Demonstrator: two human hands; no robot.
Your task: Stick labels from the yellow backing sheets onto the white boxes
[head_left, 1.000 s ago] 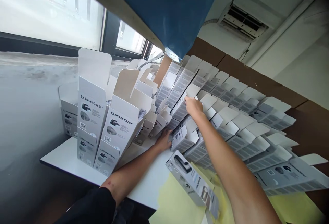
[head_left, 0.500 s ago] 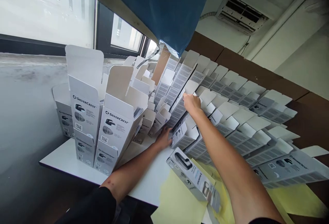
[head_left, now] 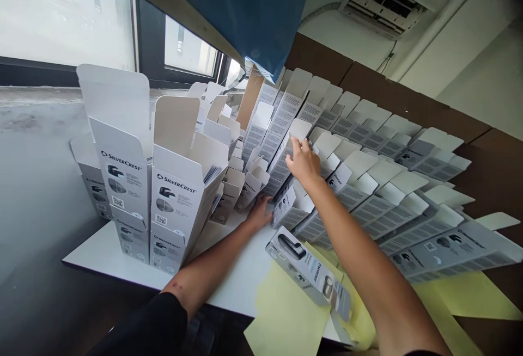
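My right hand (head_left: 304,163) is over the rows of boxes with its fingers apart. Its fingertips are at the upper side of a tall grey-and-white carton (head_left: 289,146) with a raised white flap. Low down on the table, my left hand (head_left: 260,213) lies with fingers stretched out against the foot of the cartons, holding nothing that I can see. Just right of it stands a shorter open carton (head_left: 286,206). A closed SilverCrest carton (head_left: 308,274) with a dark handle-shaped product printed on it lies in front, on yellow sheets.
Two tall stacks of open SilverCrest cartons (head_left: 174,192) stand on the white table (head_left: 229,274) at the left, near the wall. Several rows of open cartons (head_left: 392,203) fill the right side. Yellow sheets (head_left: 286,312) lie at the front. A blue panel (head_left: 245,7) hangs overhead.
My right hand's fingers have spread from a closed grip at the carton's top edge. My left hand stays low by the cartons. The view has shifted slightly.
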